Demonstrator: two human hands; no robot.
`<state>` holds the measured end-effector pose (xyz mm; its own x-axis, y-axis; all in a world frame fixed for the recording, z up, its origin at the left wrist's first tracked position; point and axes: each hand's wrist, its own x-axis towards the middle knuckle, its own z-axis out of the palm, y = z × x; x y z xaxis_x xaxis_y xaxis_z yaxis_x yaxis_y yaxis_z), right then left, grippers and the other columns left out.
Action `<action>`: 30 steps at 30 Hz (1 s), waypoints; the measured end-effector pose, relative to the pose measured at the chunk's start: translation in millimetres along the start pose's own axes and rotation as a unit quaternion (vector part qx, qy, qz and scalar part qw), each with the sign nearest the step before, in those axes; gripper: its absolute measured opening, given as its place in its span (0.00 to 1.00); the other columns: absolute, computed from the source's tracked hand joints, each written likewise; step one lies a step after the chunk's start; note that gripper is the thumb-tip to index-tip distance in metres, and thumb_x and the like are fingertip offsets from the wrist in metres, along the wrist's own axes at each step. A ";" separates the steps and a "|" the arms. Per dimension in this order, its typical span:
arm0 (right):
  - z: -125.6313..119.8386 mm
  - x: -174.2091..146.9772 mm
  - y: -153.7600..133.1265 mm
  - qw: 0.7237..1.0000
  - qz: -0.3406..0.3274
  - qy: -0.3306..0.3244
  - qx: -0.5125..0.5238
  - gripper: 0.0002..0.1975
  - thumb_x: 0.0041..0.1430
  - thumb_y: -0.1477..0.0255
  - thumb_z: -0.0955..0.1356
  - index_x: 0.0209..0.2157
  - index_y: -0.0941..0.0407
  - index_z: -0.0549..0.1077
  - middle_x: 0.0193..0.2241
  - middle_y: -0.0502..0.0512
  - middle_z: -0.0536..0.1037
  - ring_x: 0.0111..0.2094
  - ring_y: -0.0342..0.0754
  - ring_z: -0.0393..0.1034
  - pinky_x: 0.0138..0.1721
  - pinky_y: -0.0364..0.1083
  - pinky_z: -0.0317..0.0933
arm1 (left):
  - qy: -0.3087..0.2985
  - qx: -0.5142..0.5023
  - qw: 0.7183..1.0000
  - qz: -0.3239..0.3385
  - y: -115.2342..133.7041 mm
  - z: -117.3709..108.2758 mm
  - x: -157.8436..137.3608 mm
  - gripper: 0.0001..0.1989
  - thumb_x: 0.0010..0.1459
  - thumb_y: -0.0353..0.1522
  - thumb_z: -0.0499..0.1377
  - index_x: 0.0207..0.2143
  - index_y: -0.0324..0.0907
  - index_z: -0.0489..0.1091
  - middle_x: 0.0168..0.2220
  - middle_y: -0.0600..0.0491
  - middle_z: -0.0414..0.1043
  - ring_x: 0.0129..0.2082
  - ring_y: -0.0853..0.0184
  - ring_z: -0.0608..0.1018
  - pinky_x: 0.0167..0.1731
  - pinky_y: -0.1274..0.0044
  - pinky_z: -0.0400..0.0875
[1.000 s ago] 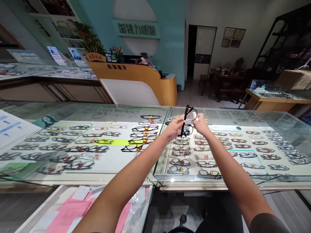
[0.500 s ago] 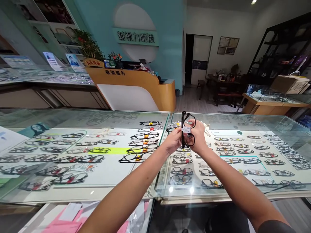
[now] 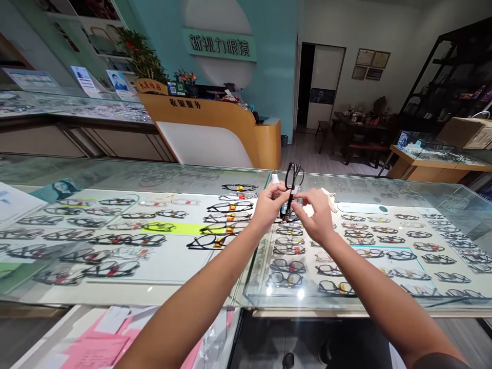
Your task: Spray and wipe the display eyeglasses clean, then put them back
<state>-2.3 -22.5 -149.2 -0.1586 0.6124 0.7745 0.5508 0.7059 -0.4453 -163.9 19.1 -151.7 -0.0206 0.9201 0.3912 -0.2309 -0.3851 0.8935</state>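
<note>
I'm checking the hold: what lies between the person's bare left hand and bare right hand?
The head view shows black-rimmed, clear-lensed eyeglasses, held on end, between left hand and right hand.

An optician's shop: rows of glasses (image 3: 229, 207) fill glass cases (image 3: 172, 260) across the lower frame; a cashier's counter (image 3: 268, 146) and an eyewear sign (image 3: 219, 45) stand at upper centre.

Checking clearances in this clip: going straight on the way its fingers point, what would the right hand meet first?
Most likely the black glasses held in the left hand. The right hand has its fingertips right by the frame; depth leaves it unclear whether they touch.
</note>
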 end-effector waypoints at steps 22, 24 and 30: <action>0.0 10.8 16.7 0.957 0.198 0.006 0.211 0.18 0.61 0.54 0.72 0.31 0.55 0.81 0.27 0.52 0.78 0.27 0.46 0.65 0.32 0.48 0.61 | 0.000 0.118 0.988 0.102 -6.4 -0.3 -2.7 0.13 0.52 0.43 0.72 0.31 0.43 0.79 0.38 0.50 0.76 0.36 0.67 0.73 0.37 0.75 0.69; 0.1 10.6 20.0 0.954 0.209 0.010 0.214 0.20 0.60 0.51 0.73 0.32 0.55 0.81 0.24 0.51 0.77 0.26 0.45 0.64 0.30 0.47 0.60 | 0.005 0.125 0.987 0.105 -7.0 0.1 -3.5 0.12 0.53 0.41 0.72 0.31 0.43 0.79 0.38 0.50 0.76 0.35 0.68 0.73 0.36 0.75 0.68; -4.7 10.9 27.2 0.954 0.242 0.048 0.169 0.20 0.63 0.51 0.70 0.37 0.54 0.81 0.22 0.51 0.79 0.25 0.48 0.72 0.30 0.48 0.64 | 0.013 0.174 0.976 0.129 -5.2 1.2 -7.2 0.08 0.55 0.39 0.70 0.32 0.44 0.80 0.39 0.50 0.75 0.35 0.67 0.72 0.37 0.75 0.69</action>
<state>14.9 1.7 -150.7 0.1311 0.8719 0.4719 0.2417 0.4335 -0.8681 -161.4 14.4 -158.9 -0.0594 0.7887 0.6119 0.1304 -0.6016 0.7881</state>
